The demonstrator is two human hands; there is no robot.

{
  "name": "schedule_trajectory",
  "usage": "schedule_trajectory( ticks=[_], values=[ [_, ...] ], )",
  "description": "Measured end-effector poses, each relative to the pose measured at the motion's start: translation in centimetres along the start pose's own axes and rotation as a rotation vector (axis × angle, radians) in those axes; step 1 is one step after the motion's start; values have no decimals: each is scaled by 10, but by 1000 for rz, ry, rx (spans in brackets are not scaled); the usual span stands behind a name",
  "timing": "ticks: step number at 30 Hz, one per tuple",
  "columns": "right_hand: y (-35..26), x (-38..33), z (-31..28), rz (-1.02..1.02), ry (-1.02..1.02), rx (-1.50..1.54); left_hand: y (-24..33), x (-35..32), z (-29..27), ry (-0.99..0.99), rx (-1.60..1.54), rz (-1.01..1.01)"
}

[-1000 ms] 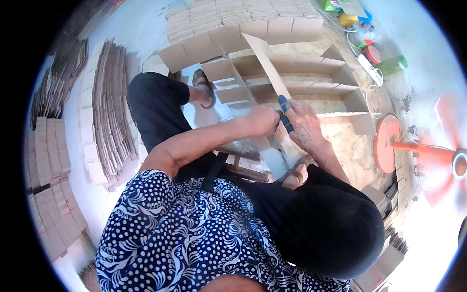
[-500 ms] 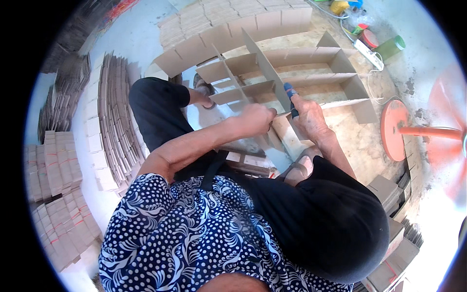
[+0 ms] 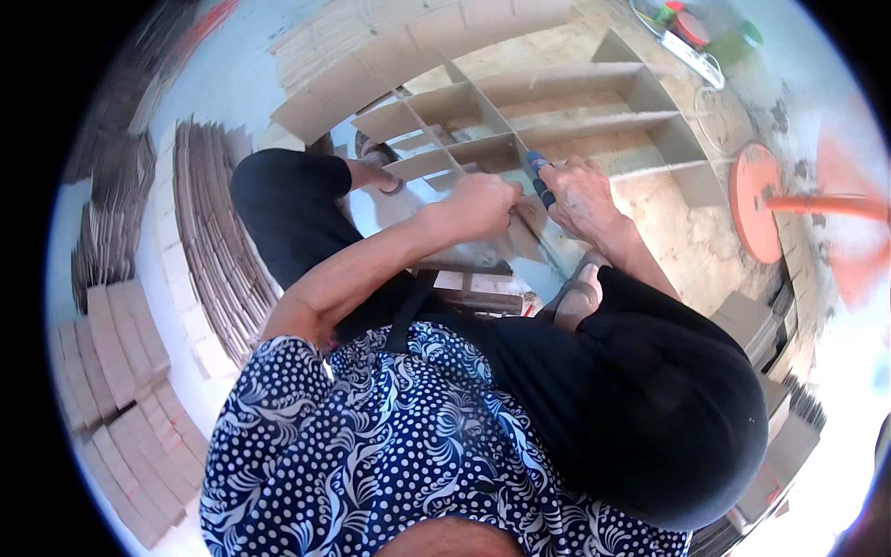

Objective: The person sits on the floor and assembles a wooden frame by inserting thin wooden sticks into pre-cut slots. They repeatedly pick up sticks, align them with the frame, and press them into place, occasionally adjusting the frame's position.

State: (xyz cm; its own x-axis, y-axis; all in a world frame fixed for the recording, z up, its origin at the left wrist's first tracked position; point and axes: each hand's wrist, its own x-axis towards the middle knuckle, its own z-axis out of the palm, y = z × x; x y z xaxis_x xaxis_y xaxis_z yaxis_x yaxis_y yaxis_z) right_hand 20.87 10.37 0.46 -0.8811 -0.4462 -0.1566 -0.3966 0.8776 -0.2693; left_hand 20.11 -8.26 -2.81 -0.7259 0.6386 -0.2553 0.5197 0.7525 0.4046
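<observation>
In front of me stands a grid of crossed brown cardboard divider strips (image 3: 577,85), their edges upright, forming several open compartments. My left hand (image 3: 483,206) is closed at the near end of the grid, fingers curled on a strip's edge. To its right, my right hand (image 3: 583,197) has its fingers bent over a divider strip, thumb side toward the left hand. Blue wraps (image 3: 538,165) cover some right fingers. Both hands are close together at the near crossing; the exact grip of the fingertips is partly hidden.
Flat cardboard strips (image 3: 418,42) are stacked behind the grid. Tall cardboard piles (image 3: 218,223) and bundles (image 3: 121,353) stand at left. On the right are an orange fan base (image 3: 754,204), a white power strip (image 3: 691,60) and a green container (image 3: 738,42). My sandalled foot (image 3: 580,297) is below the hands.
The view has shifted, so the grid sits a little further up and left. Both hands stay at its near crossing, the right hand slightly nearer the left and its fingers more bent.
</observation>
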Motion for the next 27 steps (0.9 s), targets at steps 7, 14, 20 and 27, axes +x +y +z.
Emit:
schedule_trajectory(
  ticks=[7, 14, 20, 27],
  values=[
    [67, -147, 14, 429, 866, 377, -18, -19, -32, 12, 98, 17],
    [70, -374, 76, 1311, 536, -351, 60, 29, -50, 228, -85, 174],
    [105, -444, 87, 1430, 993, 80, 61, 61, -18, -75, 117, 59],
    [94, -355, 47, 847, 1323, 332, 42, 56, 2, -25, 15, 145]
  ],
)
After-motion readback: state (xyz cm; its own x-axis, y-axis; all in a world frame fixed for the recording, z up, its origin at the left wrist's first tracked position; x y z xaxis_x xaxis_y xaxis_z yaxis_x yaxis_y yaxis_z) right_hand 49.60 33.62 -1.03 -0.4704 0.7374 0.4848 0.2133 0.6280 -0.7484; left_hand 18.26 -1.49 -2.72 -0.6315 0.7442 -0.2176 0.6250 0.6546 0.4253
